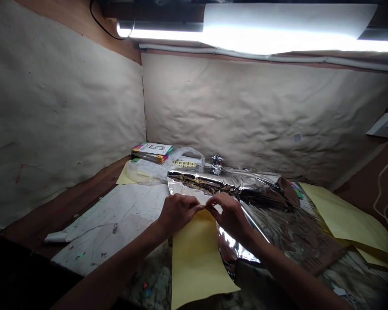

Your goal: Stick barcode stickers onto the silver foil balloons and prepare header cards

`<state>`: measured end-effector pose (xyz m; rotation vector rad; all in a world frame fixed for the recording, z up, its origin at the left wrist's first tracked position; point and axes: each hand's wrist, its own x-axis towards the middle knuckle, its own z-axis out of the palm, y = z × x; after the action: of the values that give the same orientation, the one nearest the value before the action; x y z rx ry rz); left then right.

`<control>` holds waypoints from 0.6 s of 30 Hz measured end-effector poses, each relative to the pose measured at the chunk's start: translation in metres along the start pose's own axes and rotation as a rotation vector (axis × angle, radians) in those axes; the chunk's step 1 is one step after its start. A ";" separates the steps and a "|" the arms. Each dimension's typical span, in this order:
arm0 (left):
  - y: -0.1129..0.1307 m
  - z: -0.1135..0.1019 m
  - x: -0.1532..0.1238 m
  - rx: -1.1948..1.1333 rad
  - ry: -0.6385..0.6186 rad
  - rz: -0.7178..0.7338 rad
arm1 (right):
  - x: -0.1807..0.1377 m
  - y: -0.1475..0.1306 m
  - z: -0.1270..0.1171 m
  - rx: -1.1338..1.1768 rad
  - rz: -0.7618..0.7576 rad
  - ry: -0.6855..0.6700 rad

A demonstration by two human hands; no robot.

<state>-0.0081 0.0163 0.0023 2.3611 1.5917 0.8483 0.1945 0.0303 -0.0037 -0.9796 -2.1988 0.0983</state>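
Observation:
A long yellow sheet of paper (197, 258) hangs toward me from both hands, its lower end curling over the front of the table. My left hand (180, 211) pinches its top edge between thumb and fingers. Close beside it, my right hand (228, 211) pinches the same edge, the fingertips of both hands almost touching. Under and behind the paper lies shiny silver foil (200, 183), crumpled into a roll along the back. A small ball of foil (217, 162) sits behind that roll.
Stacked booklets (153, 150) and a clear plastic bag (145, 172) lie at the back left. More yellow sheets (349, 215) rest on the right. White paper (116, 219) covers the table's left part. Paper-covered walls enclose the back and left, beneath a tube light (161, 35).

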 end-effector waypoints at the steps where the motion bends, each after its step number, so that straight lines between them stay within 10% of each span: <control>1: 0.000 0.000 0.000 0.003 -0.013 -0.004 | 0.000 0.000 0.000 -0.013 -0.010 0.004; 12: -0.009 -0.003 0.008 -0.217 -0.149 -0.135 | 0.004 -0.005 -0.011 0.074 -0.141 -0.050; 18: -0.018 -0.012 0.009 -0.574 -0.522 -0.107 | 0.011 0.001 -0.064 0.601 0.285 -0.397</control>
<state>-0.0267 0.0294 0.0080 1.8602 1.0717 0.5103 0.2305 0.0251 0.0496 -0.9631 -2.1382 1.0990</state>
